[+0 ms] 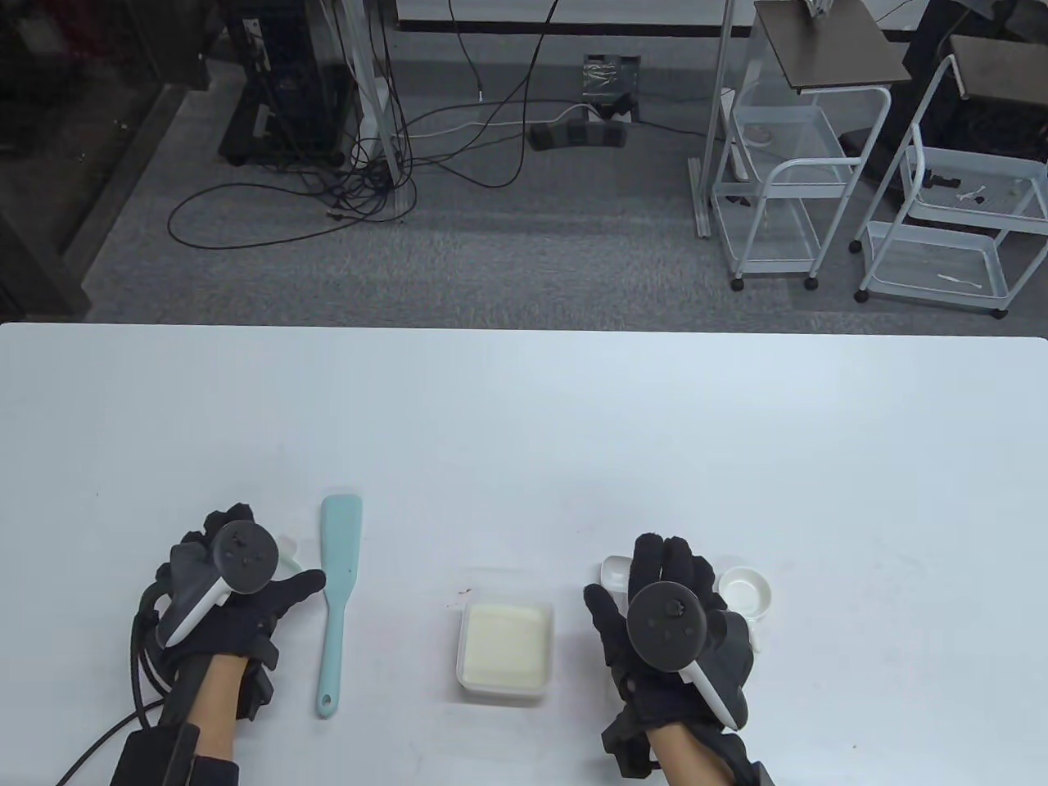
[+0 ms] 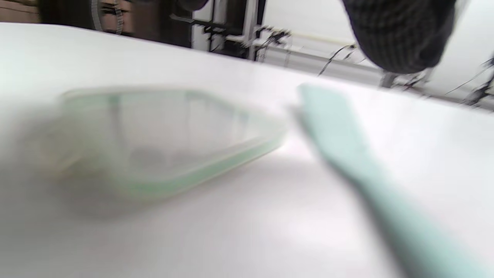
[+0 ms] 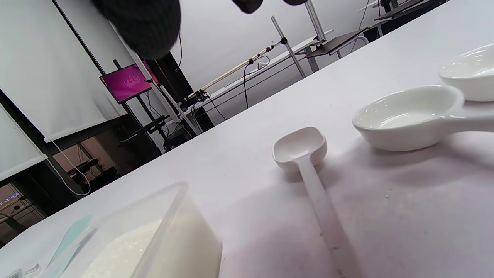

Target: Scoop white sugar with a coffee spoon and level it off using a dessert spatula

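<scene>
— Where are your hands?

— My left hand [image 1: 233, 594] sits low at the left of the surface [image 1: 524, 426], fingers loose and spread, gripping nothing. The thumb points toward the dessert spatula [image 1: 337, 598], which lies flat just beside it, blade away from me, handle toward me. My right hand [image 1: 667, 622] is over the right side, fingers stretched forward and relaxed, also holding nothing.

— And the coffee spoon?

— The coffee spoon [image 3: 305, 162] lies on the surface under my right hand, its small square bowl facing up and empty, its handle running back toward me. Beyond it are two round white measuring scoops [image 3: 413, 116], one beside the other.

— The sugar?

— The white sugar [image 1: 506, 643] fills a clear square container [image 1: 503, 692] between my hands, nearer the right one.

— Anything by the left hand?

— A clear lid with a greenish rim [image 2: 170, 143], I think; the left wrist view is too blurred to be sure. It lies just beside the spatula's blade.
</scene>
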### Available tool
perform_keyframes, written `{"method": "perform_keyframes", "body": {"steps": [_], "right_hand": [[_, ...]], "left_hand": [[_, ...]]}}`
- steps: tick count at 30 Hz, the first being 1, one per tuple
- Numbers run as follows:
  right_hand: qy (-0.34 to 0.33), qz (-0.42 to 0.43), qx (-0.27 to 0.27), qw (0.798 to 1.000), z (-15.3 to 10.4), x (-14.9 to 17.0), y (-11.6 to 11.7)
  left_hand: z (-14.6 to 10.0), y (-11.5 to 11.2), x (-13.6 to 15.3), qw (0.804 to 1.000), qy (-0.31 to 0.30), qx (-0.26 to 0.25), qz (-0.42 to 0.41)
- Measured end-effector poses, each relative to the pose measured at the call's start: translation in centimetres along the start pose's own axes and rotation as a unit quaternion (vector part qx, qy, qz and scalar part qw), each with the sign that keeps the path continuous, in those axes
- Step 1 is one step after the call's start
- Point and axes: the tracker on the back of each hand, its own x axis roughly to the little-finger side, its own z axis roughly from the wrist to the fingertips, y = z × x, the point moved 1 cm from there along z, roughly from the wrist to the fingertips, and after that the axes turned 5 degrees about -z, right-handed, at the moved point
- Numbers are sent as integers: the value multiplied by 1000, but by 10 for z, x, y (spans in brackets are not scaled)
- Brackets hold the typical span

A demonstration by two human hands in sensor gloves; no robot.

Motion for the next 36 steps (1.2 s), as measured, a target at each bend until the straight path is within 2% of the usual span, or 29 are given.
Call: {"method": "perform_keyframes", "body": {"steps": [3,7,11,21,25,31,36], "right_hand": [[-1,0,1,1000,0,0,0],[-4,-7,-2,1000,0,-1,2],[-6,-14,-3,1000,-1,-2,3],[8,-19,-13,1000,0,-1,4],[56,-53,-57,995,3,4,12],[109,-129,-161,972,7,6,41],[123,-186,-174,959,9,5,58]], "left_hand": [[-11,12,-31,997,-72,-32,-23],[-29,21,-72,986,-161,-43,-19],[-42,26,-94,975,-206,-62,-56],[-42,14,-105,977,-209,-31,-36],[-42,13,-106,977,-211,-30,-33],[-43,11,-110,977,-213,-20,-28],[-44,10,-111,977,-214,-17,-21]]}}
